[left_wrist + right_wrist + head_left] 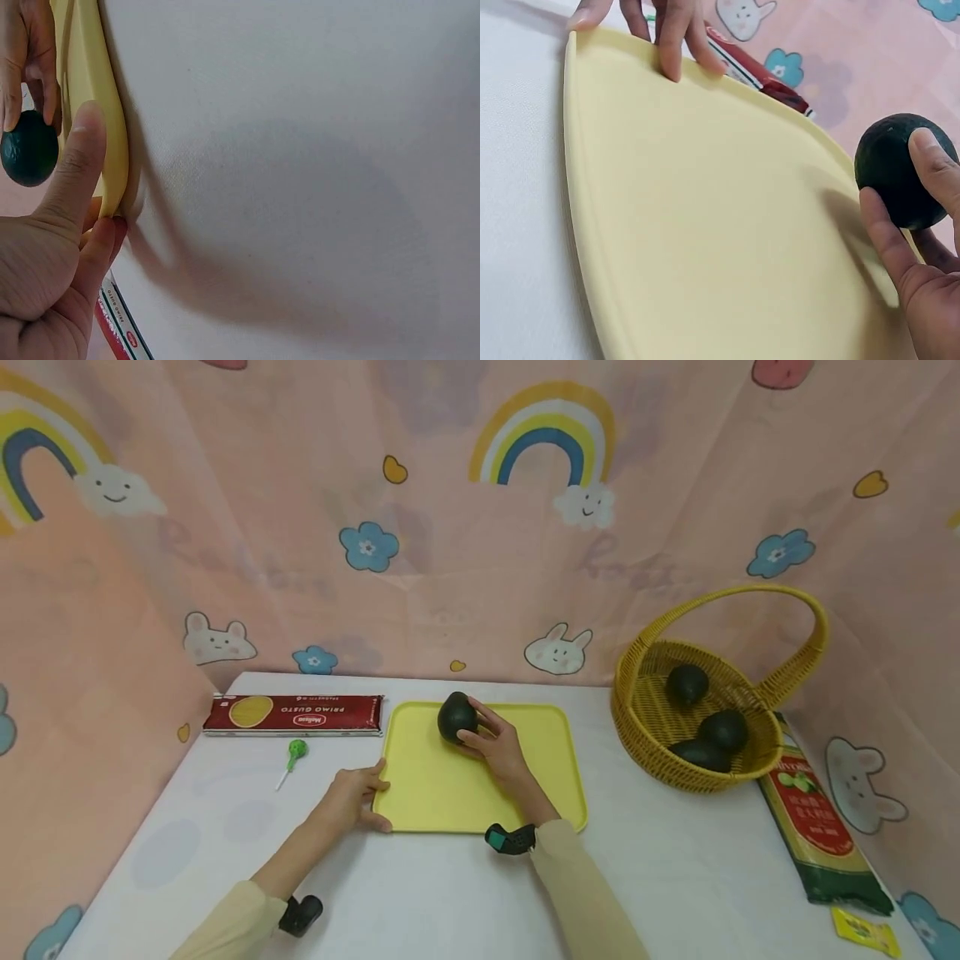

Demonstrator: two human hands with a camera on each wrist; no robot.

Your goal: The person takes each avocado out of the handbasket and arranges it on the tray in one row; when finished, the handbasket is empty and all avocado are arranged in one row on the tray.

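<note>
My right hand holds a dark green avocado between thumb and fingers, over the back of a yellow tray. In the right wrist view, the avocado stands off the tray's surface, which carries a shadow below it. At the tray's near left corner, my left hand grips the rim with thumb and fingers. No other thing lies on the visible part of the tray.
A yellow wicker basket with several dark avocados stands at the right. Beside it lie a green-and-red bag and a small yellow packet. A red spaghetti pack and green lollipop lie left of the tray.
</note>
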